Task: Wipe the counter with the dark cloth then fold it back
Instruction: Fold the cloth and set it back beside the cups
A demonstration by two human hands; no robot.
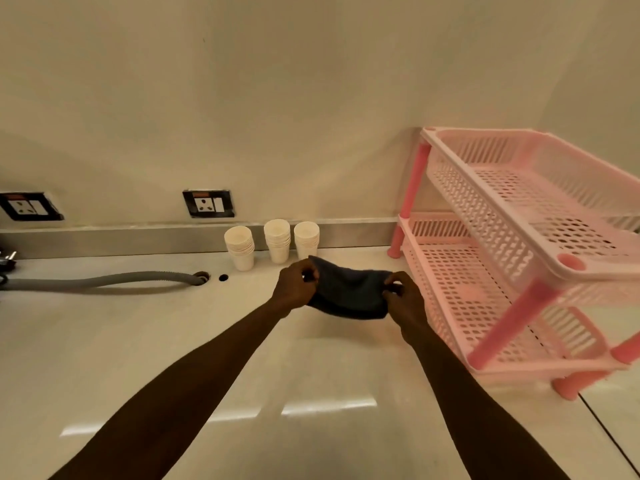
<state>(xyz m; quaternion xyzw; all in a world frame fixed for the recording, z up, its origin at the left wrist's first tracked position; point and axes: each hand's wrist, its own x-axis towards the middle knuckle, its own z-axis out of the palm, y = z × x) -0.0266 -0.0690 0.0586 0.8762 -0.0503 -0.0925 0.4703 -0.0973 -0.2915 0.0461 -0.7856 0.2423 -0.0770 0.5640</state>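
My left hand (294, 285) and right hand (403, 294) pinched the dark cloth (348, 294) by its ends, above the worktop (138, 341) near the paper cups (273, 242).

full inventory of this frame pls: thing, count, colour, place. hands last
dark blue-grey cloth: 1, held up between both hands above the counter
cream glossy counter: 1, fills the lower frame
stacks of white paper cups: 3, at the back edge by the metal strip
pink two-tier plastic slotted rack: 1, right side, both tiers look empty
grey corrugated hose: 1, left, runs into a hole in the counter
small dark hole: 1, just right of the hose
black-framed wall sockets: 2, on the cream wall, left and centre
left hand: pinching the cloth's left end
right hand: pinching its right end
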